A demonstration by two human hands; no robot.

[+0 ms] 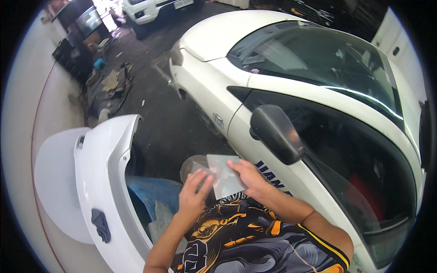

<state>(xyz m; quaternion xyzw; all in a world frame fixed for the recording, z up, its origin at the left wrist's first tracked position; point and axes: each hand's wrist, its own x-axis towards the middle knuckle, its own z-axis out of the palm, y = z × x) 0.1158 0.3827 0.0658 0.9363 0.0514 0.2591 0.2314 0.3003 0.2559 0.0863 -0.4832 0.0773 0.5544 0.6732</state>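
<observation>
My right hand (248, 176) grips a flat, pale grey, roughly square sheet (224, 184), with the thumb lying across its face. The sheet is held up in front of my body, and its exact material cannot be made out. Close by on the left, my left hand (195, 192) has its fingers bent over a small, thin, see-through piece (199, 164) at the sheet's left edge. Whether that piece is joined to the sheet is unclear. Behind both hands, a round container (185, 167) is partly hidden.
A white car (214, 82) with a dark side mirror (277, 134) stands close on my right. To the left is a white bumper (102, 159) with a dark cloth (101, 225) on it. A blue drum-like object (154, 193) lies beyond it. Scrap (109, 86) litters the far-left floor.
</observation>
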